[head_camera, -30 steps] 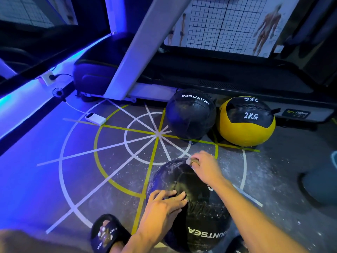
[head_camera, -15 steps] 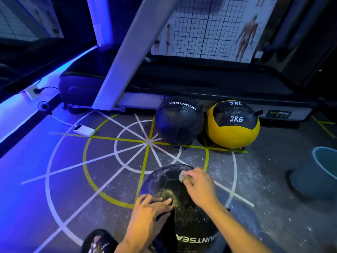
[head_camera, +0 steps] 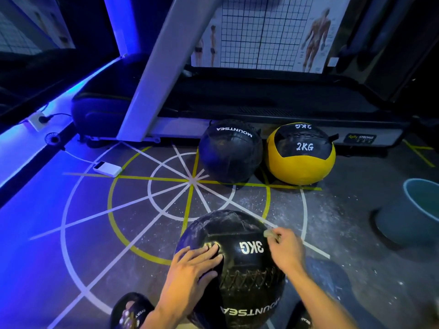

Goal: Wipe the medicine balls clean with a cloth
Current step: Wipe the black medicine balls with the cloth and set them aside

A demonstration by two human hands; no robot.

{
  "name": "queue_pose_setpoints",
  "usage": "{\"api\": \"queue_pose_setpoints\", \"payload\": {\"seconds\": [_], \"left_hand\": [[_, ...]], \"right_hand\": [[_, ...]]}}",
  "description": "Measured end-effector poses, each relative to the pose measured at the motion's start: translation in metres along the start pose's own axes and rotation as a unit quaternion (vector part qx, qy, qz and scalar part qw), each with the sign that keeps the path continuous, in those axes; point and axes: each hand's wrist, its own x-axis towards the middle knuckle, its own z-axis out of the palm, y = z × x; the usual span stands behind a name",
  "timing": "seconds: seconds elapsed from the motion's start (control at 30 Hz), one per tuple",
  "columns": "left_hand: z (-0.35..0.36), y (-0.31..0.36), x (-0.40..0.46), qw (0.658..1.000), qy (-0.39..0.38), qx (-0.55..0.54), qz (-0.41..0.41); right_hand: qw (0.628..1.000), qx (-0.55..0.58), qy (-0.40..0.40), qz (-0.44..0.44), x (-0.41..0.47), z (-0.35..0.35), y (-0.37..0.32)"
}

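Left hand [head_camera: 190, 276] lies flat, fingers straight, on the black 3KG medicine ball [head_camera: 237, 269]; right hand [head_camera: 286, 251] pinches a small cloth [head_camera: 269, 233] against it.

Open marked floor [head_camera: 99, 224] fills the left and centre. Upper centre, a black medicine ball [head_camera: 230, 150] and yellow 2KG ball [head_camera: 301, 160] block the treadmill [head_camera: 273, 108]; a bucket [head_camera: 420, 198] crowds the right edge.
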Motion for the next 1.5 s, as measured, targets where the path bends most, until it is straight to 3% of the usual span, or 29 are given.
{"api": "queue_pose_setpoints", "payload": {"seconds": [0.13, 0.23, 0.3, 0.37, 0.43, 0.53, 0.6, 0.7, 0.83, 0.93, 1.03, 1.1, 1.17, 1.27, 1.33, 1.43, 1.5], "left_hand": [[0.003, -0.002, 0.003, 1.0, 0.014, 0.002, 0.003], [0.001, -0.005, 0.003, 1.0, 0.017, -0.009, 0.004], [0.0, -0.007, 0.001, 1.0, 0.015, -0.014, 0.007], [-0.001, -0.007, 0.002, 0.999, 0.014, -0.031, 0.005], [-0.001, -0.005, 0.002, 0.999, 0.009, -0.046, 0.003], [0.0, -0.004, 0.002, 0.999, 0.023, -0.044, 0.012], [0.0, -0.005, 0.001, 0.998, 0.037, -0.041, 0.01], [0.0, -0.002, 0.008, 0.998, 0.052, -0.033, 0.004], [-0.003, -0.002, 0.01, 0.998, 0.047, -0.032, 0.009], [-0.002, 0.0, 0.009, 0.998, 0.039, -0.041, -0.003], [0.001, 0.004, 0.006, 0.998, 0.038, -0.056, -0.007], [0.004, 0.006, 0.004, 0.997, 0.041, -0.064, -0.001], [0.007, 0.008, 0.004, 0.996, 0.049, -0.076, -0.003], [0.008, 0.011, 0.007, 0.998, 0.031, -0.056, -0.003], [0.006, 0.01, 0.007, 0.998, 0.033, -0.052, 0.004], [0.004, 0.009, 0.007, 0.997, 0.047, -0.063, 0.007], [0.005, 0.008, 0.006, 0.997, 0.04, -0.069, 0.007]], "right_hand": [[0.993, 0.014, 0.001, -0.117, -0.019, 0.036, -0.058], [0.962, -0.044, -0.084, -0.257, -0.033, 0.049, -0.091], [0.944, -0.052, -0.124, -0.302, -0.024, 0.039, -0.088], [0.953, -0.055, -0.115, -0.275, 0.0, 0.026, -0.064], [0.98, -0.073, -0.058, -0.178, 0.027, 0.008, -0.023], [0.992, -0.11, -0.051, -0.043, 0.04, -0.004, 0.013], [0.992, -0.096, -0.04, -0.072, 0.033, 0.002, -0.008], [0.973, -0.078, -0.039, -0.212, 0.01, 0.028, -0.065], [0.921, -0.108, -0.146, -0.345, -0.026, 0.055, -0.1], [0.945, -0.065, -0.097, -0.306, 0.0, 0.033, -0.076], [0.981, -0.072, -0.066, -0.168, 0.036, 0.004, -0.023], [0.989, -0.089, -0.08, -0.091, 0.044, -0.003, 0.004], [0.99, -0.097, -0.064, -0.075, 0.044, 0.005, 0.0], [0.98, -0.089, -0.035, -0.175, 0.027, 0.029, -0.053], [0.962, -0.092, -0.084, -0.242, 0.003, 0.05, -0.092], [0.902, -0.168, -0.156, -0.364, -0.018, 0.064, -0.12], [0.905, -0.168, -0.142, -0.363, 0.0, 0.056, -0.111]]}}
